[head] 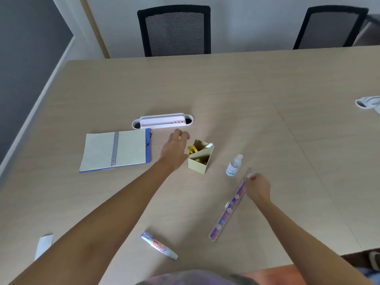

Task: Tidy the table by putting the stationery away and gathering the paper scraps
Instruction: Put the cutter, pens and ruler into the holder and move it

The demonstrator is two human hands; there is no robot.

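Note:
A pale yellow desk organiser (200, 163) stands mid-table with a yellow clip and a pink-tipped marker in it. My left hand (174, 148) hovers just left of it, fingers loosely curled, holding nothing that I can see. My right hand (257, 187) pinches the far end of a purple patterned ruler (227, 212) that lies diagonally on the table. A correction pen (159, 246) lies near the front edge. A white paper scrap (43, 244) sits at the front left. An open spiral notebook (116, 150) lies to the left.
A white and pink pen tray (162, 121) sits behind the notebook. A small clear bottle (234, 165) stands right of the organiser. A white object (368, 101) lies at the far right edge. Two black mesh chairs (174, 29) stand behind the table (226, 89).

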